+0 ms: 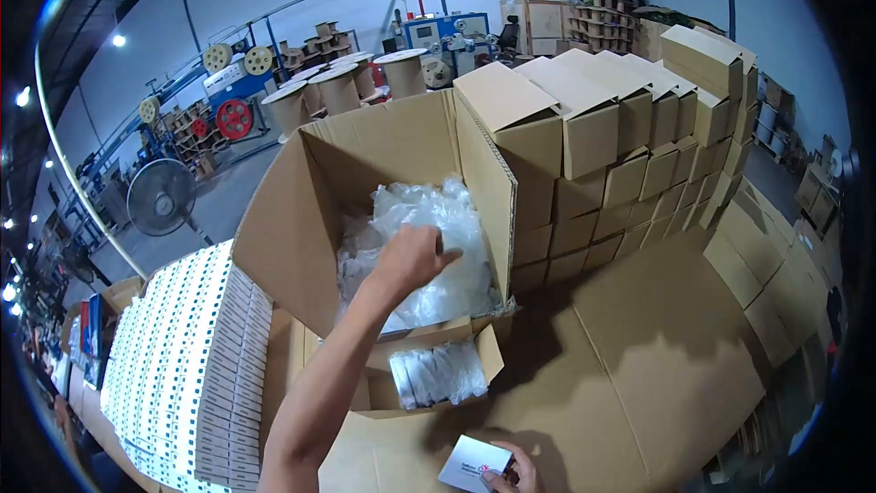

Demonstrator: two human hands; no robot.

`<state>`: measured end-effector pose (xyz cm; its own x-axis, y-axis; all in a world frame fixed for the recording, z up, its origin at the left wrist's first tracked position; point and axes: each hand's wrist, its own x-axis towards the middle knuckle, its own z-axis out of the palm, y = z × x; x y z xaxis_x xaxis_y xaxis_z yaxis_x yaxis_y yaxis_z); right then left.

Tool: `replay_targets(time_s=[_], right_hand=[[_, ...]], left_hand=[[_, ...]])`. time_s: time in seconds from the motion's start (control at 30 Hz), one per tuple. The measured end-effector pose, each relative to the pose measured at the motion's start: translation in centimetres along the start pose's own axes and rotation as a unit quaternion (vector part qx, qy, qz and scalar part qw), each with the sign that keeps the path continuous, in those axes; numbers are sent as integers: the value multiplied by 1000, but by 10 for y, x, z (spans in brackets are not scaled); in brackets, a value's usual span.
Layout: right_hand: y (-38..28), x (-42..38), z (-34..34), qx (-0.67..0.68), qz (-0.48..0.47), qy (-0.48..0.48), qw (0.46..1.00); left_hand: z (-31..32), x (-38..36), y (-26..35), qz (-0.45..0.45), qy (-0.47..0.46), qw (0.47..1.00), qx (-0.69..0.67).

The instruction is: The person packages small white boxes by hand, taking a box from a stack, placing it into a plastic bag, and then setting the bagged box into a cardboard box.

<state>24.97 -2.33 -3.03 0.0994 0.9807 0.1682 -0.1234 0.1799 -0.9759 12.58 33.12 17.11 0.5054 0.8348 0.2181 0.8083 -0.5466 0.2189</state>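
Plastic bags [464,285] lay directly under left hand [411,260], fingers curled, grip unclear; right hand [520,475], well apart, held white box [470,462]!

Carton [283,237] open above, walls [388,151] around

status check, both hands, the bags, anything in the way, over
Left hand at the bags, grip unclear. Right hand holding white box. Bags inside big carton, top open; no obstruction seen.
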Motion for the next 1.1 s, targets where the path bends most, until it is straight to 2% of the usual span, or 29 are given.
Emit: replay_targets(time_s=[0.03, 0.13, 0.17, 0.27, 0.3, 0.37, 0.47, 0.5, 0.6, 0.63, 0.67, 0.77, 0.83, 0.87, 0.93, 1.0, 1.03, 1.1], right_hand=[[4, -4, -5, 23, 77, -24, 996], [19, -11, 8, 106, 99, 46, 988], [25, -10, 5, 136, 91, 22, 986], [4, -9, 6, 171, 124, 25, 977], [11, -9, 5, 144, 103, 24, 984], [32, -12, 4, 94, 65, 20, 993], [-5, -6, -2, 53, 103, -45, 992], [-28, -5, 3, -3, 87, -17, 996], [-13, -11, -7, -20, 74, -78, 994], [-30, -11, -2, -3, 122, -38, 992], [-17, -13, -3, 64, 122, -16, 990], [-17, -7, -1, 79, 34, 4, 996], [-39, -2, 6, 93, 17, 25, 995], [-56, 1, 7, 25, -38, 5, 999], [-77, 3, 19, 24, -70, 12, 997], [-87, 1, 29, -32, -78, 16, 996], [-83, -4, 34, -54, -76, 24, 995], [-60, -10, 40, -100, -73, 38, 992]], left_hand=[[-4, 10, 11, -11, 36, 996, -80], [35, 55, 9, -57, 63, 996, -39], [57, 70, -7, -56, 78, 993, -68], [41, 70, -4, -44, 82, 979, -179], [21, 64, 5, -99, 58, 969, -220], [3, 52, 5, -96, 84, 928, -351], [-23, 13, 0, -64, 118, 863, -487], [-33, -1, -6, -71, 117, 877, -461], [-49, -59, 13, -30, 175, 783, -596], [-51, -80, 20, -29, 194, 758, -622], [-45, -100, 14, -30, 203, 801, -562], [-41, -173, 48, -32, 212, 777, -591], [-29, -220, 74, -51, 206, 749, -628], [-14, -242, 70, -82, 209, 816, -532], [9, -282, 87, -81, 180, 766, -611], [34, -316, 100, -113, 168, 754, -625], [50, -330, 97, -120, 146, 794, -578], [69, -354, 100, -165, 115, 755, -625]])
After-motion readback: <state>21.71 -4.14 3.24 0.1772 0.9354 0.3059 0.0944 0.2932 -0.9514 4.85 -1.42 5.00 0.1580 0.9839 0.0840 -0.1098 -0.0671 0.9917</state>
